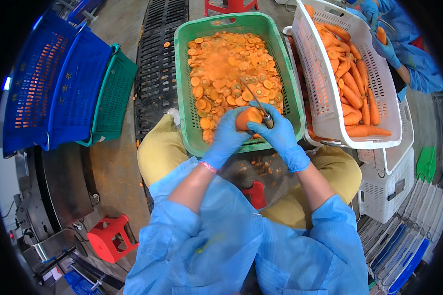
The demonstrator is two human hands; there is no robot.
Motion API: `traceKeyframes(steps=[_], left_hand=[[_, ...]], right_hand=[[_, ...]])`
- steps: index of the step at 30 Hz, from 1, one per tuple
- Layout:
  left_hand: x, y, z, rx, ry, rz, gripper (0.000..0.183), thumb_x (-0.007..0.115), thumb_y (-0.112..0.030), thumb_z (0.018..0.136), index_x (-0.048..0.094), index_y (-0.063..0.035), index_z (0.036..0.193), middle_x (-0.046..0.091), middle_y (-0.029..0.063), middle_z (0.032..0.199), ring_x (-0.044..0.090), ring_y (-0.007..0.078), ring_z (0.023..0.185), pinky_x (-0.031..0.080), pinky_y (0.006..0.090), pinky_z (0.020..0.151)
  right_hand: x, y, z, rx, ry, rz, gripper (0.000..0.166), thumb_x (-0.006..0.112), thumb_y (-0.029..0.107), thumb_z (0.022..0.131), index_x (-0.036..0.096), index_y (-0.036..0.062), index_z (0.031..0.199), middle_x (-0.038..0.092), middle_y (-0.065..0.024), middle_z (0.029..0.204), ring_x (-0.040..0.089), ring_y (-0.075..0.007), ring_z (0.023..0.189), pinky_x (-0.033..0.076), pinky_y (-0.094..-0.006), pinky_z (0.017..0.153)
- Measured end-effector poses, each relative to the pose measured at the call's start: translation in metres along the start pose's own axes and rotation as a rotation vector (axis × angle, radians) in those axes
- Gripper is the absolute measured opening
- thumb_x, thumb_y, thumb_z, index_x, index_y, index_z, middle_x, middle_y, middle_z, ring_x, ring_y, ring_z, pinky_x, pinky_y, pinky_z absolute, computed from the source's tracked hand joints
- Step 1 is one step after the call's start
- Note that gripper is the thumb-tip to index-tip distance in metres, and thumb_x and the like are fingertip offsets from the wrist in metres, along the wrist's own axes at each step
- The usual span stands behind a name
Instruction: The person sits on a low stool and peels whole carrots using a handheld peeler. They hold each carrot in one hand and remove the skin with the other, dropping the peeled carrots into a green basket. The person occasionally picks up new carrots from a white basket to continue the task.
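Observation:
My left hand (229,137), in a blue glove, grips a thick carrot (249,118) above the near part of a green plastic basket (240,148). The other gloved hand, my right hand (280,135), holds a knife (268,121) with a thin curved blade that points up and away, its handle close beside the carrot. Carrot slices and cut carrot ends (225,73) fill much of the basket. To the right, a white plastic crate (319,92) holds whole carrots (354,88) and is tilted towards me.
Blue crates (81,84) and a green crate (116,92) stand at the left. A co-worker's gloved hands (385,48) hold a carrot beyond the white crate. A red stool (109,238) stands lower left; a black floor grate (160,55) runs beside the basket. More crates are stacked lower right.

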State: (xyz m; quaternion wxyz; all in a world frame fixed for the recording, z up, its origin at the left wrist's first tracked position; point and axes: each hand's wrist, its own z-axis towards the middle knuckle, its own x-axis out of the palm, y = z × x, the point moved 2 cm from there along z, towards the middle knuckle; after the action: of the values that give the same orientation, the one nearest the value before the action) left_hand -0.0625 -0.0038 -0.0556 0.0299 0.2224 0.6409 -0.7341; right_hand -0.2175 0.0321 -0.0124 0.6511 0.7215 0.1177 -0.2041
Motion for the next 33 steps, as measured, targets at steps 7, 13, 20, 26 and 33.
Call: traceKeyframes(steps=[7,13,20,26,33], left_hand=[[-0.004,-0.017,-0.001,0.371,0.052,0.148,0.053,0.074,-0.009,0.058,0.065,-0.0151,0.11,0.058,0.0115,0.098,0.053,0.0306,0.102,0.043,0.0399,0.089],[-0.001,-0.009,-0.005,0.249,0.014,0.2,0.055,0.073,-0.006,0.059,0.064,-0.0138,0.112,0.057,0.0123,0.101,0.053,0.0316,0.1,0.044,0.0404,0.089],[0.001,-0.014,-0.014,0.258,0.267,0.176,0.059,0.079,-0.008,0.061,0.062,-0.0178,0.117,0.051,0.0125,0.121,0.047,0.0314,0.115,0.039,0.0391,0.098],[-0.001,-0.039,-0.014,0.548,0.185,0.223,0.061,0.076,-0.003,0.065,0.061,-0.0225,0.121,0.039,0.0135,0.137,0.041,0.0327,0.126,0.038,0.0383,0.102],[0.009,-0.023,-0.019,-0.219,0.037,-0.51,0.051,0.063,-0.023,0.087,0.045,-0.0102,0.133,0.053,0.0104,0.121,0.054,0.0237,0.109,0.048,0.0356,0.089]], right_hand=[[-0.012,-0.047,0.014,0.277,-0.009,0.342,0.027,0.07,0.016,0.083,0.061,0.0023,0.104,0.064,-0.0009,0.085,0.057,-0.008,0.072,0.046,-0.0231,0.065],[-0.004,-0.013,-0.007,-0.027,0.029,0.468,0.039,0.074,0.018,0.078,0.061,0.0019,0.111,0.062,-0.0045,0.11,0.059,-0.0154,0.097,0.049,-0.0284,0.082],[-0.009,-0.049,0.011,0.344,-0.093,0.503,0.023,0.07,0.021,0.082,0.064,0.0085,0.102,0.064,0.0005,0.077,0.052,-0.0044,0.057,0.039,-0.0188,0.048],[-0.002,-0.058,0.0,0.663,0.531,1.149,0.046,0.05,0.047,0.093,0.054,0.011,0.122,0.059,-0.0003,0.073,0.041,-0.0068,0.043,0.036,-0.0207,0.038],[-0.009,-0.011,0.006,0.585,0.245,1.133,0.038,0.061,0.034,0.09,0.054,0.0062,0.115,0.056,0.0004,0.076,0.054,-0.0059,0.059,0.042,-0.0211,0.046]])
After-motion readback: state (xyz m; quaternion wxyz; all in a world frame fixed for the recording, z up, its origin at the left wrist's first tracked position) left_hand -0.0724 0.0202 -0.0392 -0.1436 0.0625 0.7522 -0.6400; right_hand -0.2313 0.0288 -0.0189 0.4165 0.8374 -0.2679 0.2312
